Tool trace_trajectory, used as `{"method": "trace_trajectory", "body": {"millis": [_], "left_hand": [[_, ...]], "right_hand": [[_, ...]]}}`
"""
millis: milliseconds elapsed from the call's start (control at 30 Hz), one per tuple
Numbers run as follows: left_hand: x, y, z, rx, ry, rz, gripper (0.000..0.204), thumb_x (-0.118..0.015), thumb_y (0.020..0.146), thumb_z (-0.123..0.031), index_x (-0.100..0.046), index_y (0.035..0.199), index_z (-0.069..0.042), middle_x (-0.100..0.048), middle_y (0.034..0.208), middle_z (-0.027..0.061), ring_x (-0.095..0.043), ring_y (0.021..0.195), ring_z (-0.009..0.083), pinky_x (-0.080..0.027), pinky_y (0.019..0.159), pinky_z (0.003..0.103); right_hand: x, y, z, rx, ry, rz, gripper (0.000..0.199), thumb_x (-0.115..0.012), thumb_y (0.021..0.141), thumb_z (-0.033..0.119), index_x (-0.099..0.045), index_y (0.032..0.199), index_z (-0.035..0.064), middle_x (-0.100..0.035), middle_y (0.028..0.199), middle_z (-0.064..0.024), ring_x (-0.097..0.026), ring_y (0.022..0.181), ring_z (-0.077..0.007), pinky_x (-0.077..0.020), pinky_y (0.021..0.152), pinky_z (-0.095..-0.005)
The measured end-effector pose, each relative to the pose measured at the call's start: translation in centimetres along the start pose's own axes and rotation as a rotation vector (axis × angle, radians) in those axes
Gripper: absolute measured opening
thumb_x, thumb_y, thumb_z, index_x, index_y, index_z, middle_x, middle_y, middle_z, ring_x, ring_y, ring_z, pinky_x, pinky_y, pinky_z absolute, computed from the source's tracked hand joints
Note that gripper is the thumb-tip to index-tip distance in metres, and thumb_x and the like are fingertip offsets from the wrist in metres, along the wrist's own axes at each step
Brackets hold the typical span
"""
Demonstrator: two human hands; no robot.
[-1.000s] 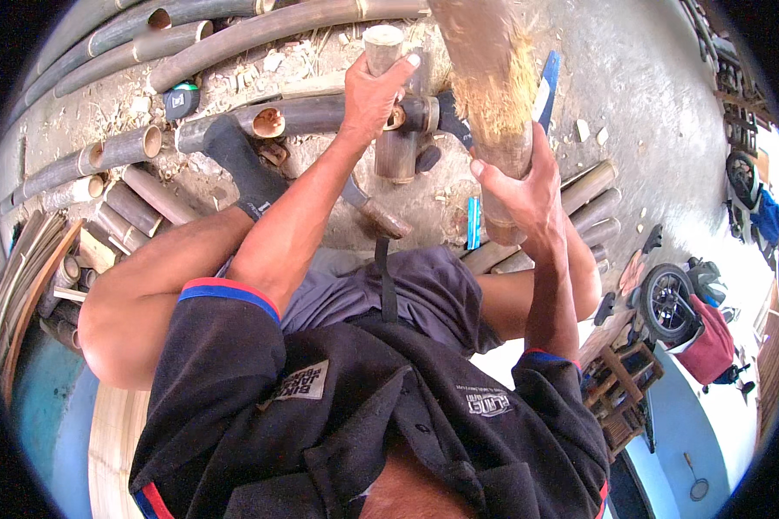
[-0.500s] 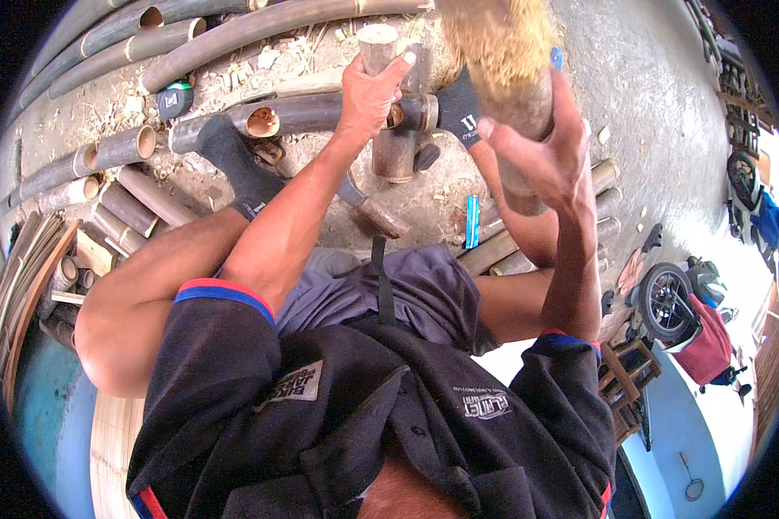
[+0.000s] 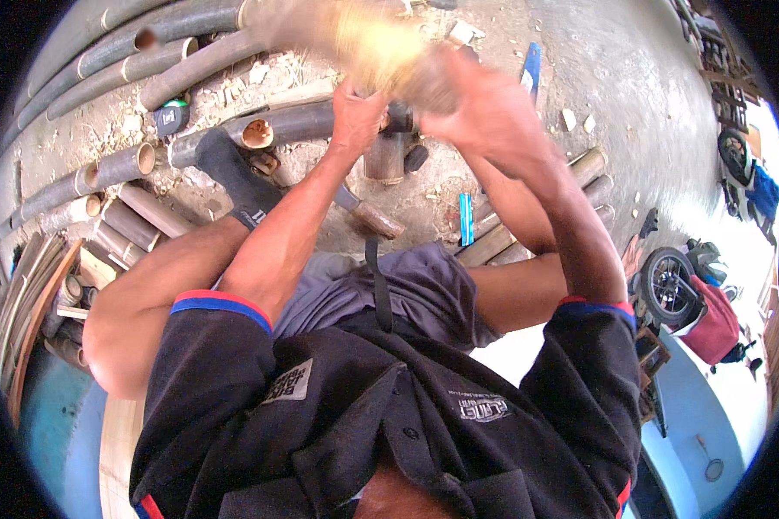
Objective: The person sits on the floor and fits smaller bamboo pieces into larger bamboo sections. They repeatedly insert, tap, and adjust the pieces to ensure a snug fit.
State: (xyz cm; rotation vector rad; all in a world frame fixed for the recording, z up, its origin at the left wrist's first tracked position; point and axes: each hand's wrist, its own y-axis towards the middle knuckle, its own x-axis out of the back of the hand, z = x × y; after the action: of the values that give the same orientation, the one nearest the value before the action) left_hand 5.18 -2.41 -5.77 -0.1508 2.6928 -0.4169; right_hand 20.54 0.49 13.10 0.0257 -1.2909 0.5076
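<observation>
My right hand [image 3: 498, 112], blurred by motion, is wrapped round one end of a thick wooden mallet [image 3: 381, 43] with a frayed yellow middle. The mallet lies across the view just above my left hand [image 3: 357, 121]. That hand is closed on an upright round wooden piece, whose top the mallet now hides. Below it is a dark bamboo pole [image 3: 303, 119] with a cut hole [image 3: 257, 133] in its side. A short bamboo piece [image 3: 383, 160] shows under the pole. My feet, in dark socks, rest on either side.
More bamboo poles [image 3: 138, 65] lie at the far left, with shavings about. Near my lap are a wooden-handled tool [image 3: 376, 221] and a blue strip-shaped object [image 3: 466, 219]. A tape measure [image 3: 171, 118] lies left, a blue-handled tool [image 3: 531, 69] far right. A motorbike wheel [image 3: 666, 284] stands at right.
The mallet has swung left and turned from near upright to lying across, over my left hand. My left hand stays closed at about the same place.
</observation>
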Motion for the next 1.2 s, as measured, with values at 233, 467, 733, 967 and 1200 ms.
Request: {"method": "trace_trajectory", "body": {"millis": [233, 467, 733, 967, 1200], "left_hand": [[0.2, -1.7, -0.4, -0.139, 0.212, 0.037, 0.031, -0.073, 0.094, -0.011, -0.064, 0.122, 0.0, -0.072, 0.108, 0.0051, -0.065, 0.099, 0.0147, -0.052, 0.087, 0.035], [0.7, -3.2, 2.1, -0.339, 0.109, 0.165, 0.041, -0.078, 0.089, -0.012, -0.064, 0.126, -0.002, -0.07, 0.12, 0.0071, -0.064, 0.112, 0.017, -0.051, 0.098, 0.035], [1.8, -4.1, 5.2, -0.293, 0.129, 0.296, 0.051, -0.082, 0.085, -0.014, -0.061, 0.13, -0.002, -0.068, 0.127, 0.0074, -0.062, 0.116, 0.0184, -0.051, 0.102, 0.038], [1.7, -6.0, 4.1, 0.14, -0.492, 0.389, 0.055, -0.076, 0.091, -0.004, -0.052, 0.14, -0.003, -0.064, 0.132, 0.0084, -0.062, 0.118, 0.0184, -0.051, 0.103, 0.036], [1.6, -2.1, 3.4, 0.011, -0.318, 0.234, 0.043, -0.08, 0.089, -0.015, -0.062, 0.126, -0.002, -0.07, 0.111, 0.0072, -0.066, 0.097, 0.0171, -0.056, 0.085, 0.033]], "right_hand": [[0.1, -3.1, 1.6, 0.051, 0.267, -0.317, 0.079, -0.079, 0.073, 0.046, -0.052, 0.138, 0.0096, -0.071, 0.098, -0.0288, -0.071, 0.084, -0.0481, -0.0586, 0.074, -0.053], [-0.8, -7.4, 3.4, 0.03, 0.338, -0.386, 0.087, -0.083, 0.072, 0.04, -0.047, 0.144, 0.0053, -0.068, 0.112, -0.0311, -0.069, 0.101, -0.0461, -0.057, 0.086, -0.0483], [-4.8, -11.3, 3.2, -0.037, 0.422, -0.38, 0.092, -0.083, 0.073, 0.042, -0.044, 0.144, -0.0012, -0.067, 0.116, -0.0296, -0.068, 0.104, -0.0462, -0.0545, 0.091, -0.048], [-7.1, -12.9, 3.1, -0.175, 0.452, -0.339, 0.1, -0.084, 0.066, 0.048, -0.043, 0.147, 0.0052, -0.065, 0.122, -0.0294, -0.069, 0.105, -0.0444, -0.0565, 0.091, -0.0492], [-7.5, -12.9, 2.6, -0.338, 0.435, -0.153, 0.093, -0.082, 0.071, 0.046, -0.044, 0.146, 0.0073, -0.068, 0.118, -0.0284, -0.069, 0.105, -0.0455, -0.0556, 0.09, -0.0511]]}}
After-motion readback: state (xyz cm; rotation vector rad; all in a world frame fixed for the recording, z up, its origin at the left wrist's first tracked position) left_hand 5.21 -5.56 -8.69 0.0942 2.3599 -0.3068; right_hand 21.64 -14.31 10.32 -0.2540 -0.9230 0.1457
